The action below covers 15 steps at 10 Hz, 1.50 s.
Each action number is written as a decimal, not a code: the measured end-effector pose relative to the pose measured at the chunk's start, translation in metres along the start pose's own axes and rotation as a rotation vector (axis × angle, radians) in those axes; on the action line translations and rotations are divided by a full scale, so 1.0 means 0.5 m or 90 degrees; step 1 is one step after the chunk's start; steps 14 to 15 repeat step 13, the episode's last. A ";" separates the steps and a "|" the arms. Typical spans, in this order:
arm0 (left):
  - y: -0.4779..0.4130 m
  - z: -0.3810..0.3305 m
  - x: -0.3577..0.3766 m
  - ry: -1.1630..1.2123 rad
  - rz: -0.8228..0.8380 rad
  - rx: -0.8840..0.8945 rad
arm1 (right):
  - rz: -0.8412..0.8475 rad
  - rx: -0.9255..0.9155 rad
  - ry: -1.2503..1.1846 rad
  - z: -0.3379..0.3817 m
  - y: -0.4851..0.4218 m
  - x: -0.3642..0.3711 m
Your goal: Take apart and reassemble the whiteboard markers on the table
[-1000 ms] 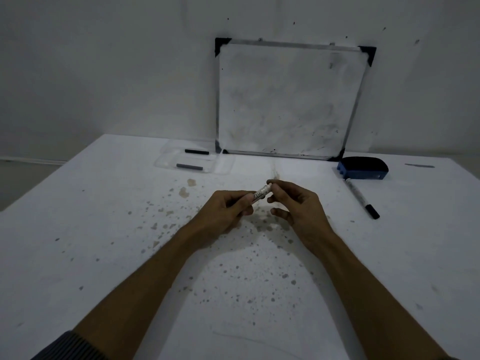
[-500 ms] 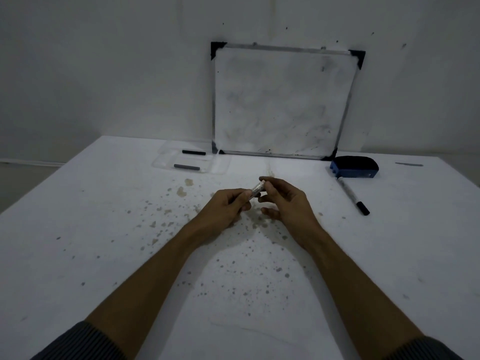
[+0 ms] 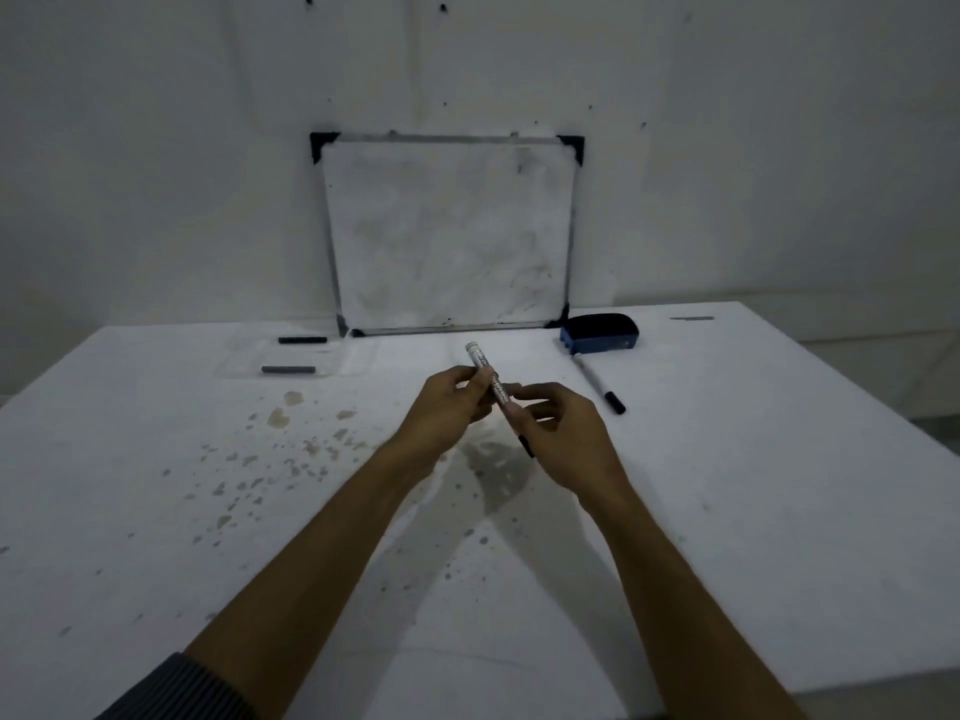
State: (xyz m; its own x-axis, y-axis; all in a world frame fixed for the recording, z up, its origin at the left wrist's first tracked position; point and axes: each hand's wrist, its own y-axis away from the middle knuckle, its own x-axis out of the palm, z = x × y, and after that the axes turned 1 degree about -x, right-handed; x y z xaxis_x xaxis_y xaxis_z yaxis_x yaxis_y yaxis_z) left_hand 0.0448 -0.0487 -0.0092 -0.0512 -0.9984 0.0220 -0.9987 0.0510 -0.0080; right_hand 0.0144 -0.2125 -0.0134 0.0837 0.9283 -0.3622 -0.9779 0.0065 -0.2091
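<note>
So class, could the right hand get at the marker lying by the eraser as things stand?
Probably yes, once freed. The right hand now holds a marker with the left hand; the spare marker lies just beyond it on bare table, nothing between.

Two bare forearms come into the picture from the bottom edge, and both hands, the left hand and the right hand, are without gloves. On the left arm a dark sleeve with fine ribbed stripes is pushed up. No ring, watch or bracelet shows.
</note>
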 end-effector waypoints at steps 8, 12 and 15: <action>-0.086 0.123 0.102 -0.639 0.037 0.263 | -0.158 0.190 0.209 -0.166 -0.191 -0.220; -0.079 0.120 0.102 -0.628 0.046 0.228 | -0.185 0.221 0.221 -0.157 -0.196 -0.194; -0.076 0.111 0.099 -0.608 0.046 0.221 | -0.204 0.216 0.217 -0.147 -0.187 -0.190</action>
